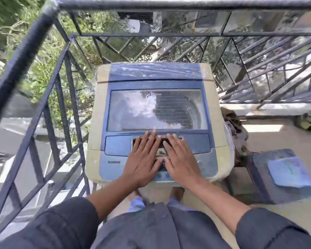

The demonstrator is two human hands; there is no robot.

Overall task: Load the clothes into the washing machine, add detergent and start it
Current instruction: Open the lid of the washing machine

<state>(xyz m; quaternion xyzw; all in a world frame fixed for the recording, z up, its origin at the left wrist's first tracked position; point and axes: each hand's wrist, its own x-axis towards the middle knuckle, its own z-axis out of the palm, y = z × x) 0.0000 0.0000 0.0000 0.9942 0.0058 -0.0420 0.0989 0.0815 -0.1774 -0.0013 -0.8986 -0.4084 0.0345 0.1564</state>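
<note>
Your two dark sleeves [66,223] fill the bottom of the head view, and both forearms reach forward to the washing machine [97,123] that stands against the balcony railing [43,97]. Your left hand [142,162] and right hand [181,162] lie flat, side by side, on the front of the lid [115,144] and the control panel [111,166] below it. All the fingers are straight and spread, gripping nothing, with their tips at the recessed handle [162,139] in the middle of the lid's front edge.

The lid is shut. Through its glass window [133,112] you can see the ribbed drum, though reflections hide much of it.

Expect the lid to be rigid, and probably a folding one, judging by the seam across it, so hook your fingertips into that central recess and lift there instead of pushing on the glass. The glossy plastic looks smooth and could slip under flat palms.

A heap of clothes [233,126] sits just to the right of the machine, soft and limp. You should gather it in bunched handfuls, since loose ends will trail. On the blue stand [258,177] to the right lies a pale blue folded cloth [289,171]. No detergent can be made out.
</note>
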